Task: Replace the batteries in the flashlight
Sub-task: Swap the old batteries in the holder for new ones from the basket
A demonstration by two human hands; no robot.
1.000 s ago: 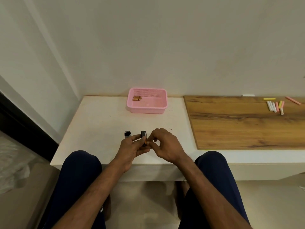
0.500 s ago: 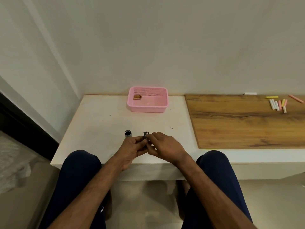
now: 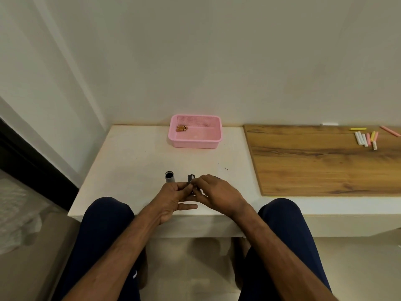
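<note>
My left hand [image 3: 173, 197] and my right hand [image 3: 213, 192] meet over the near edge of the white table [image 3: 130, 161]. Both pinch a small black battery holder [image 3: 191, 178], whose top end sticks out above the fingers; the rest is hidden by them. The grey flashlight tube [image 3: 169, 177] stands upright on the table, open end up, just left of my left hand and apart from it. Several gold batteries [image 3: 181, 128] lie in the back left corner of the pink basket [image 3: 195, 141] at the far side.
A wooden board [image 3: 325, 166] covers the right part of the surface, with several chalk sticks [image 3: 366, 138] near its far right corner. The wall runs directly behind the basket. My knees sit under the table's front edge.
My hands have dropped lower toward the table and closed in on the holder, which now shows less above my fingers. The tube and basket have stayed put.
</note>
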